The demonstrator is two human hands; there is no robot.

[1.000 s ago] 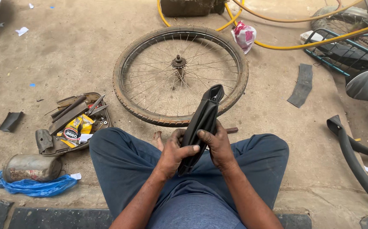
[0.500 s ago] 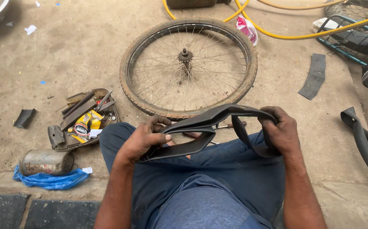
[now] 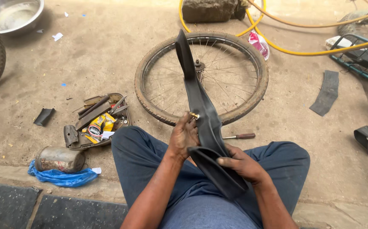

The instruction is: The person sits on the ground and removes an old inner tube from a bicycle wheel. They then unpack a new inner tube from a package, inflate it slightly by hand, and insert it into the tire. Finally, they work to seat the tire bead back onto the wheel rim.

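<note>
Head view, looking straight down, and the person sits cross-legged on the concrete floor (image 3: 86, 63) in blue trousers with a black inner tube (image 3: 203, 114) in both hands. The left hand (image 3: 184, 136) has it at mid-length, fingers (image 3: 191, 123) clamped around the rubber right beside the brass valve (image 3: 194, 115), which pokes out to the left. The right hand (image 3: 242, 164) sits lower, over the lap, fingers curled shut on the folded lower loop of the tube. From the left hand's grip the tube rises up and away in a flat strip, its top end standing over the bicycle wheel (image 3: 201, 76) lying flat on the floor just ahead of the knees.

Just past the right knee there's a screwdriver (image 3: 240, 136) with a dark red handle on the floor, close to the wheel's rim. Off to the left, a shallow tray of tools (image 3: 95, 121) holds metal levers and a yellow packet, with a dented metal can (image 3: 59, 158) near it resting on a blue plastic bag (image 3: 61, 177). A steel bowl (image 3: 15, 15) sits top left. A yellow hose (image 3: 294, 51) loops across the top, passing beside a pink-and-white bag (image 3: 259, 43). A flat strip of black rubber (image 3: 328, 92) lies well to the right.
</note>
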